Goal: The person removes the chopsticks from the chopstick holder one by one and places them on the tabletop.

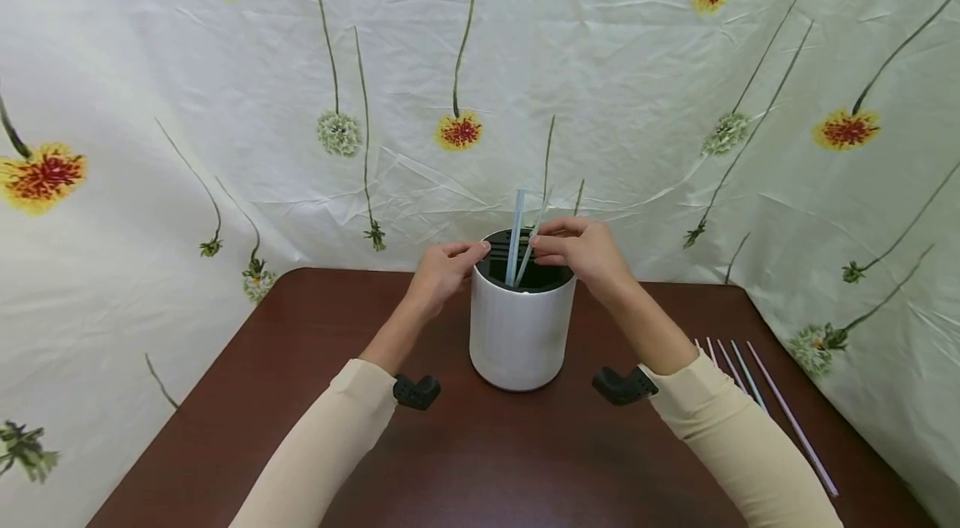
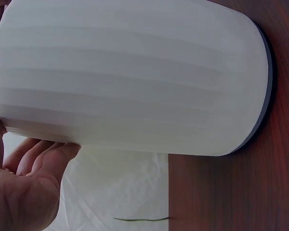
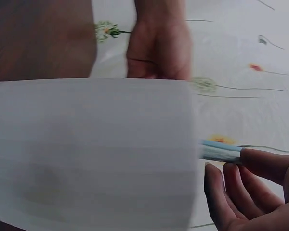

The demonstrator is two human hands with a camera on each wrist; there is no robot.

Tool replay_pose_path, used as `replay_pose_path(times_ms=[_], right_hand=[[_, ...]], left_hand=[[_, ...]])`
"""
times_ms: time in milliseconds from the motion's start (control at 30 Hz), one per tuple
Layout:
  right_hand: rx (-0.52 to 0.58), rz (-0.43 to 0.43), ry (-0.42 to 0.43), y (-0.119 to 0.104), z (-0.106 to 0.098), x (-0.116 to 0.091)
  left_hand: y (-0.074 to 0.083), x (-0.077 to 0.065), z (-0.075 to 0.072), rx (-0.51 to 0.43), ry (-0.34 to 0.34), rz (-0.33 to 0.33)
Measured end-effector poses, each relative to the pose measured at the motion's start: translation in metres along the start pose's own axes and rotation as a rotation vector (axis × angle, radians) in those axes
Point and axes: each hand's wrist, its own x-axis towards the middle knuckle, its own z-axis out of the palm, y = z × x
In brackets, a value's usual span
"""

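A white cylindrical holder (image 1: 517, 336) with a black slotted insert (image 1: 537, 278) stands upright on the table. My left hand (image 1: 442, 274) grips its rim from the left, thumb at the top edge and fingers along the outer wall in the left wrist view. A light blue straw (image 1: 515, 232) stands nearly vertical in the holder. Beside it, my right hand (image 1: 588, 257) pinches a pale translucent straw (image 1: 527, 263), which leans to the right with its lower part inside the holder. The right wrist view shows the thumb and fingers (image 3: 265, 161) on it.
Several pink, purple and blue straws (image 1: 792, 420) lie on the dark brown table (image 1: 480, 461) at the right, partly behind my right sleeve. A white flower-patterned cloth (image 1: 405, 53) hangs behind the table and along both sides.
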Motion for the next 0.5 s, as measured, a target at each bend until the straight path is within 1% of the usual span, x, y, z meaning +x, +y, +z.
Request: replay_pose_path(times_ms=[67,167,233,333,433,500], right_hand=[[0.034,-0.008,0.001,-0.011,-0.005,-0.003],[0.117,-0.047,0.008,-0.033,-0.017,-0.007],[0.191,-0.086,0.018,-0.049,-0.026,-0.012],[0.298,-0.167,0.04,-0.073,-0.042,-0.022],[0.348,-0.243,0.08,-0.093,-0.06,-0.034],[0.368,-0.274,0.103,-0.099,-0.074,-0.043]], left_hand=[[0.0,0.0,0.0,-0.004,-0.003,0.001],[-0.001,0.0,0.001,-0.002,-0.005,0.003],[-0.001,0.0,0.0,-0.003,-0.007,0.003],[-0.001,0.0,0.0,-0.001,-0.01,0.001],[-0.001,0.0,-0.001,0.009,-0.011,-0.007],[-0.001,0.0,-0.001,0.014,-0.013,-0.012]])
